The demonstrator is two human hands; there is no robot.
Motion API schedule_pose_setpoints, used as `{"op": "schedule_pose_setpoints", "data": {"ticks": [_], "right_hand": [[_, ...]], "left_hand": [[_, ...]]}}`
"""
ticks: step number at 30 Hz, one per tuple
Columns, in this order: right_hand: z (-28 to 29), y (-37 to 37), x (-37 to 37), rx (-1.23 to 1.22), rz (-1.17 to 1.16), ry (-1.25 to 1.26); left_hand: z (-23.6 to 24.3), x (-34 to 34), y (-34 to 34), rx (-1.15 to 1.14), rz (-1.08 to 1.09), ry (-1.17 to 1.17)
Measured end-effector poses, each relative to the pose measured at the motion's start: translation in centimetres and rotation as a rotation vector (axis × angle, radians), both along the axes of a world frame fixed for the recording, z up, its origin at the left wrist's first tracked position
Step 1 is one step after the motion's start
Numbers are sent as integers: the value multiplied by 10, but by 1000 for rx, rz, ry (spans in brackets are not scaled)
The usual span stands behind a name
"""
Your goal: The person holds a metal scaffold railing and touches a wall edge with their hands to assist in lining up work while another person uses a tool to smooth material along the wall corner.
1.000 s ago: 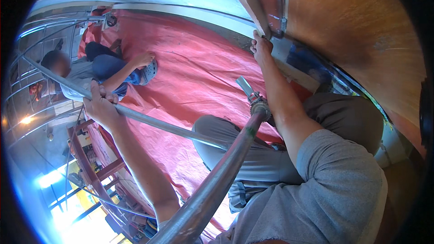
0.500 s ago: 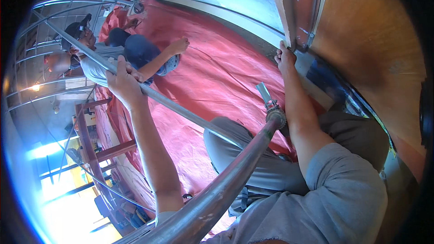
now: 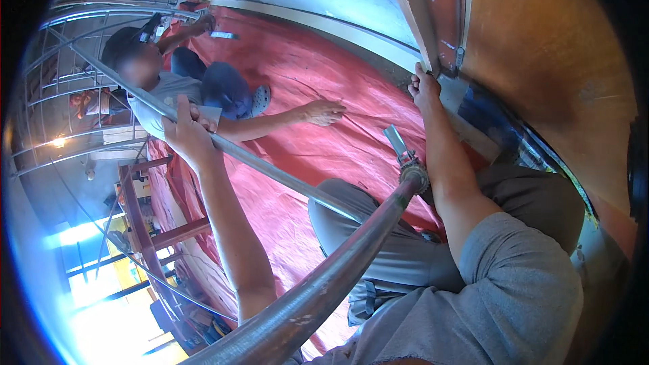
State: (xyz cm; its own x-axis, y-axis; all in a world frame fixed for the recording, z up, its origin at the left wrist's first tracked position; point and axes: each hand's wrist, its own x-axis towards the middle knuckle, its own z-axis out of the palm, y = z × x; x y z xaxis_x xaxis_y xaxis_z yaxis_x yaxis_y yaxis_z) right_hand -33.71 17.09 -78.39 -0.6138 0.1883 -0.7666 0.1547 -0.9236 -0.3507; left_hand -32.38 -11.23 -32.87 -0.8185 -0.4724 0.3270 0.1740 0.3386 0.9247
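A long thin metal pipe [image 3: 270,172] runs slantwise across the view. My left hand [image 3: 191,132] is wrapped round it, left of the middle. A thicker metal pipe [image 3: 318,277] passes in front of me, with a toothed metal fitting and flat bracket [image 3: 399,149] at its far end. Beyond that fitting, my right arm stretches out over my bent knee. At its end my right hand [image 3: 426,91] is closed, close to the lower corner of a pale panel's edge [image 3: 416,23]. Whatever its fingers may hold is hidden.
A red tarp [image 3: 291,54] covers the floor. Another person [image 3: 182,94] sits on it at the far left, one hand [image 3: 324,112] reaching toward the middle. Metal framework [image 3: 51,88] stands behind them. A brown wooden panel [image 3: 541,47] rises at right; a reddish-brown frame [image 3: 179,233] stands lower left.
The other person has leaned and stretched one hand rightward over the tarp. A small pale flat piece now shows by their far hand. My hands and the pipes have barely moved.
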Motion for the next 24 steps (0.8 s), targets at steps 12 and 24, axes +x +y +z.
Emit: {"op": "schedule_pose_setpoints", "data": {"ticks": [12,24], "right_hand": [[-5,1,0,-2,30,27],[-11,-1,-1,-10,1,73]], "left_hand": [[2,2,1,4,-24,11],[0,0,-1,28,-37,26]]}}
